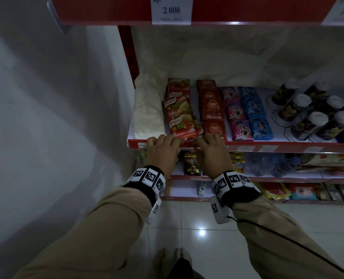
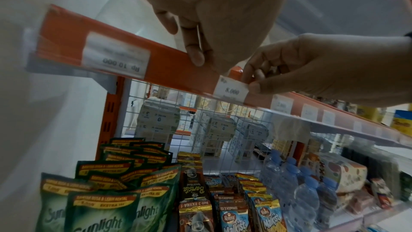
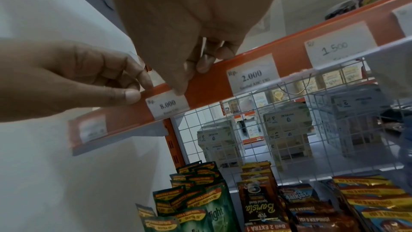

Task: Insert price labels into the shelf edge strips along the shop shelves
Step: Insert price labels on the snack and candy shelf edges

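Observation:
A white price label [image 2: 231, 89] [image 3: 168, 106] reading "Rp. 8.000" sits in the red shelf edge strip [image 1: 267, 147] [image 2: 169, 66] [image 3: 214, 78], near the strip's left end. My right hand [image 1: 205, 141] [image 2: 253, 82] [image 3: 185, 84] pinches the label's right end between thumb and fingers. My left hand [image 1: 167, 141] [image 2: 196, 55] [image 3: 138, 89] grips the strip just left of the label, with its thumb on the front face and its fingers curled over the top edge. In the head view both hands hide the label.
Other labels sit in the same strip: 10.000 [image 2: 116, 57] to the left, 2.000 [image 3: 253, 75] and 1.500 [image 3: 334, 48] to the right. Royco sachets [image 1: 179, 115] and ABC sachets [image 1: 213, 115] lie behind the hands. A wall [image 1: 46, 117] bounds the left. Stocked shelves lie below.

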The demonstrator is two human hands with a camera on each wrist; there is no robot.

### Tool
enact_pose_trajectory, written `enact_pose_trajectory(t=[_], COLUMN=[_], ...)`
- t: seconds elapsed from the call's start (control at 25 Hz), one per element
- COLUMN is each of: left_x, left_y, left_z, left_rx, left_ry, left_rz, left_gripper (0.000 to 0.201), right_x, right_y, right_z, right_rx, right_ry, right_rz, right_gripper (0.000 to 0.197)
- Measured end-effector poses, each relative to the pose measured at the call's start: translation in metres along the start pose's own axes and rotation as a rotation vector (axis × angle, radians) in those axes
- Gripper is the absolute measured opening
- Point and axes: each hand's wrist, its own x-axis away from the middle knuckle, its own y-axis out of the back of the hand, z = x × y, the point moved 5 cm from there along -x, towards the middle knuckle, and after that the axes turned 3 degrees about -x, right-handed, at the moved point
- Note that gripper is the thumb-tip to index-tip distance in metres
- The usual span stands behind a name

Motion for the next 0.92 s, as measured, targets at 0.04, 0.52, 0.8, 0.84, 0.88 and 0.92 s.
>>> enact_pose_trajectory(t=[0.04, 0.52, 0.8, 0.84, 0.88, 0.92], left_x=[0.001, 0.011, 0.015, 0.017, 0.02, 0.023], left_y=[0.0, 0.0, 0.007, 0.01, 0.013, 0.016], left_z=[0.001, -0.009, 0.007, 0.015, 0.023, 0.033], left_rx=[0.009, -0.078, -0.062, -0.072, -0.08, -0.083], left_ry=[0.01, 0.066, 0.092, 0.092, 0.096, 0.102], left_rz=[0.002, 0.049, 0.087, 0.082, 0.079, 0.08], left_gripper=[0.025, 0.033, 0.043, 0.041, 0.04, 0.04], right_x=[0.0, -0.001, 0.001, -0.001, -0.002, -0.003], right_y=[0.0, -0.004, 0.005, 0.005, 0.004, 0.001], right_z=[0.0, -0.004, -0.005, -0.002, 0.002, 0.008], right_rx=[-0.012, 0.002, -0.112, -0.107, -0.086, -0.052], right_ry=[-0.002, 0.025, 0.004, -0.005, -0.01, -0.016], right_rz=[0.021, 0.102, 0.037, 0.034, 0.046, 0.071], right_gripper=[0.024, 0.032, 0.032, 0.03, 0.03, 0.029])
